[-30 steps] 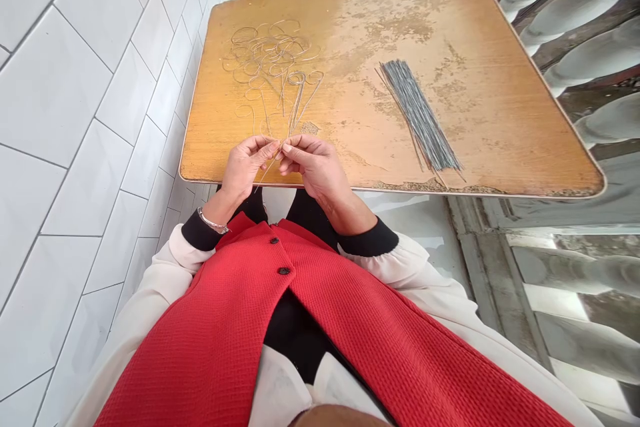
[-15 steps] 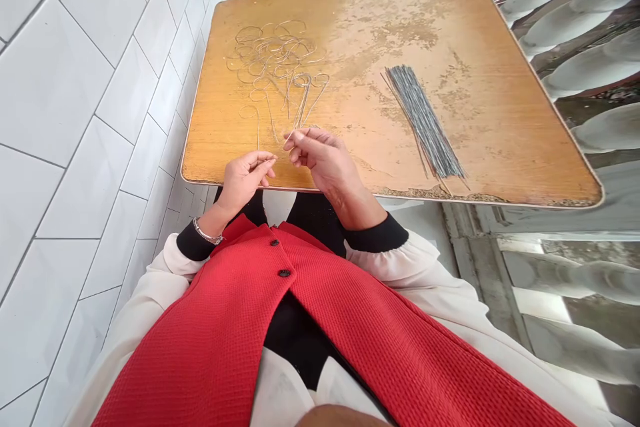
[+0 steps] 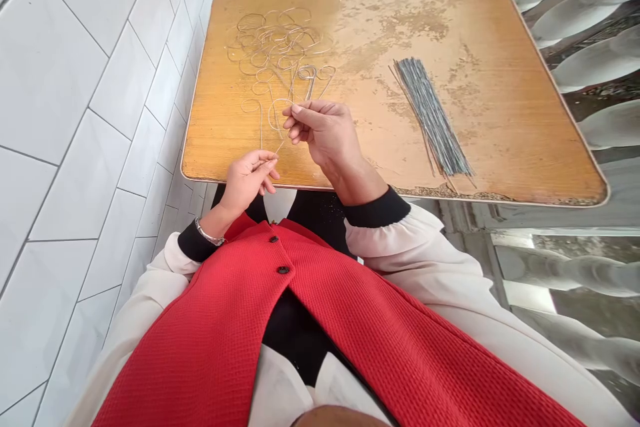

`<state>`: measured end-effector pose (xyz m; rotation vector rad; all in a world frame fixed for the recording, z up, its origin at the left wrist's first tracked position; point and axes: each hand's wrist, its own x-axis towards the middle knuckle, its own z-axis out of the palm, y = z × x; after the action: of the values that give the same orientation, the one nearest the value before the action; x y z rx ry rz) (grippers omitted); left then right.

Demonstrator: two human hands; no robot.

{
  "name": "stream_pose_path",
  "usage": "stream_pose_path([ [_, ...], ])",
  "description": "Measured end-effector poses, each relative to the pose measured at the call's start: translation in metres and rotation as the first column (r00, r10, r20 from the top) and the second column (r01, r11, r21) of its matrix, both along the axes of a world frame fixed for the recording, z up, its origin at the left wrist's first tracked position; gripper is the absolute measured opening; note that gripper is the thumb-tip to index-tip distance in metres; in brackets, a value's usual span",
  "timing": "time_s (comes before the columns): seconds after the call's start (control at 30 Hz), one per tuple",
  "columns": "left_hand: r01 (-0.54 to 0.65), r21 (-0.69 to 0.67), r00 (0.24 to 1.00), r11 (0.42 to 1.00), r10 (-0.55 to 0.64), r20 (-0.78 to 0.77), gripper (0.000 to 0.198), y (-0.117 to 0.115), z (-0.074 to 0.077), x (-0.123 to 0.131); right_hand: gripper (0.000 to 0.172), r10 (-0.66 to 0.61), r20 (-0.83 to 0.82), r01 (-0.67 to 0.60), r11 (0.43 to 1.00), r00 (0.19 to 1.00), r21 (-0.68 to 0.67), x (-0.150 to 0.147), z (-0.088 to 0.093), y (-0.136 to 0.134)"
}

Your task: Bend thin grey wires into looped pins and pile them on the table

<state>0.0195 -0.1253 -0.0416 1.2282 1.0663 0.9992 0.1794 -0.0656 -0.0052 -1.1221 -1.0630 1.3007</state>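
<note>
Between my hands, over the table's near edge, is a thin metal wire [image 3: 271, 121] with a round loop at its far end. My left hand [image 3: 249, 177] pinches the wire's straight lower end between thumb and fingers. Higher up, my right hand [image 3: 327, 133] closes thumb and forefinger on the right side of the loop. Just beyond lies a loose heap of looped wires [image 3: 280, 40] with curled ends. One looped wire [image 3: 261, 123] lies apart, close to my left hand.
A bundle of straight grey wires [image 3: 433, 117] lies on the right of the worn wooden table [image 3: 520, 133]. White tiled wall [image 3: 75, 140] borders the left side, and a white balustrade [image 3: 600, 70] stands at the right. The table's near edge is chipped.
My right hand has moved up and away from my left, and a round loop now shows at its fingertips. My left hand keeps its pinch almost in place. The view has shifted slightly.
</note>
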Motion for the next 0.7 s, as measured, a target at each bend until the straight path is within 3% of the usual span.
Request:
stream_pose_path([
  [0.17, 0.057, -0.102, 0.998, 0.993, -0.057, 0.0, 0.009, -0.002, 0.007, -0.001, 0.02, 0.031, 0.036, -0.029, 0.998, 0.999, -0.055, 0.001, 0.008, -0.002],
  [0.37, -0.055, 0.183, 0.993, 0.982, 0.073, -0.095, 0.037, 0.019, 0.015, -0.014, 0.019, 0.133, 0.031, -0.13, 0.988, 0.991, -0.089, -0.001, 0.017, -0.008],
  [0.5, 0.049, 0.356, 0.988, 0.933, 0.007, -0.156, 0.062, 0.034, 0.023, -0.021, 0.019, 0.156, 0.02, -0.154, 0.985, 0.988, -0.08, -0.002, 0.015, -0.011],
  [0.6, 0.184, 0.365, 0.971, 0.913, -0.112, -0.21, 0.059, 0.042, 0.034, -0.027, 0.019, 0.169, 0.036, -0.166, 0.983, 0.985, -0.072, -0.001, 0.015, -0.013],
  [0.7, 0.234, 0.322, 0.962, 0.917, -0.17, -0.215, 0.053, 0.047, 0.043, -0.031, 0.02, 0.188, 0.037, -0.186, 0.981, 0.981, -0.061, 0.0, 0.015, -0.013],
])
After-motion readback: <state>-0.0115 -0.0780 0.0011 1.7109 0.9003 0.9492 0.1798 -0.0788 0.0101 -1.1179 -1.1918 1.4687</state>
